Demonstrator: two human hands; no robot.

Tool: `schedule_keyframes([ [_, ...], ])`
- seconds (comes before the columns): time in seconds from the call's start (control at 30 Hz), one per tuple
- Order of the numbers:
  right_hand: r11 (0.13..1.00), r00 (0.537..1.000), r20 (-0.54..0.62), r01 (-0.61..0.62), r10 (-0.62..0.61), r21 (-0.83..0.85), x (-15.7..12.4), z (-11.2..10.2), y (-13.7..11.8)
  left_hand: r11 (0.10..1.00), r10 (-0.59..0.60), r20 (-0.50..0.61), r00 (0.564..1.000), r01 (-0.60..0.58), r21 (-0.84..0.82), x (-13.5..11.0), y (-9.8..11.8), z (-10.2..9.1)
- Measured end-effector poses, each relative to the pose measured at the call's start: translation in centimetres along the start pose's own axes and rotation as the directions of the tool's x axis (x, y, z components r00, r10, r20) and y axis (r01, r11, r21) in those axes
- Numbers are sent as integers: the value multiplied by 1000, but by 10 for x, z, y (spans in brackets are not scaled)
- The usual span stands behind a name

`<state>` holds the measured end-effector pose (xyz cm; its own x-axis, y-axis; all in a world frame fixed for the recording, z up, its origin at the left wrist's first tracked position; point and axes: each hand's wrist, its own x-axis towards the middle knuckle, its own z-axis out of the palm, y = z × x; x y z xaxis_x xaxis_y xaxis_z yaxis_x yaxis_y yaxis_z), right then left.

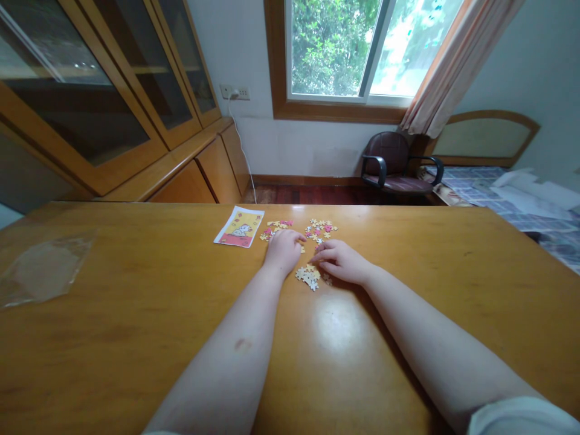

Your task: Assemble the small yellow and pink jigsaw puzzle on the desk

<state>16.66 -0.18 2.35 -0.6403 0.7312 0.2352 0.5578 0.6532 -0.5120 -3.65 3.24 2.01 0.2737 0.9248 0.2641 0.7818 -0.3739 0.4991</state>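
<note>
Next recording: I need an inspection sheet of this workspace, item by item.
Surface: glossy orange-brown wooden table, with a glare patch between the forearms.
Job's things: small pink, yellow and white jigsaw puzzle pieces scattered just beyond the hands; pale cluster of pieces between the hands; yellow and red picture card lying flat to the left of the pieces.
Clutter: crumpled clear plastic bag near the table's left edge.
Hands: left hand rests on pieces, fingers curled; right hand has fingertips at the pieces; a grip on any piece cannot be told.
Cables: white cable hangs from a wall socket, off the table.
Surroundings: glass-fronted wooden cabinet, window, dark armchair, bed.
</note>
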Motion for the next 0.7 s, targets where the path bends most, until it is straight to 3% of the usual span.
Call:
schedule_keyframes([
  [0.1,995,998,62,-13,19,-95,1,2,-5,1000,-8,-2,1000,8,-3,0,0,0],
  [0.23,964,988,2,-152,156,-218,2,4,-5,1000,14,14,1000,-14,0,0,-1,0],
  [0.3,958,985,-31,-170,167,-230,1,4,-2,999,54,35,998,-54,-1,0,-1,0],
  [0.43,981,991,-102,-100,84,-166,1,4,3,992,123,107,987,-123,-9,-2,0,3],
  [0.53,997,998,-68,-16,10,-80,1,3,0,991,130,138,982,-131,0,-2,1,5],
  [0.7,998,998,16,61,-61,1,1,3,-9,997,-2,73,997,-3,73,0,-1,1],
])
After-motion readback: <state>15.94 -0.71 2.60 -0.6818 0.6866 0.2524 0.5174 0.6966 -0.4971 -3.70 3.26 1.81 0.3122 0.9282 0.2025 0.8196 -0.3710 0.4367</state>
